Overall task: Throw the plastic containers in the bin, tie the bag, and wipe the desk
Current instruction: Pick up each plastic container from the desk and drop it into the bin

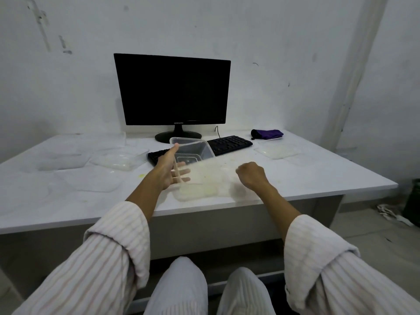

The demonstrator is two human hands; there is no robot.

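Observation:
A clear rectangular plastic container [195,151] is tilted up above the middle of the white desk [318,176]. My left hand [169,171] holds it, thumb on the near rim and fingers showing through its wall. Below it a second translucent plastic piece [204,183], blurred, lies low over the desk's front edge. My right hand [251,175] is curled at that piece's right edge and seems to grip it. More clear containers lie at the left [63,158], left of centre [116,161] and at the right [278,151]. A flat lid [91,181] lies at the front left.
A black monitor [172,89] stands at the back, with a black keyboard [229,144] in front of it. A purple cloth [267,134] lies at the back right. A dark bin [413,201] stands on the floor at the far right, with litter [391,214] beside it.

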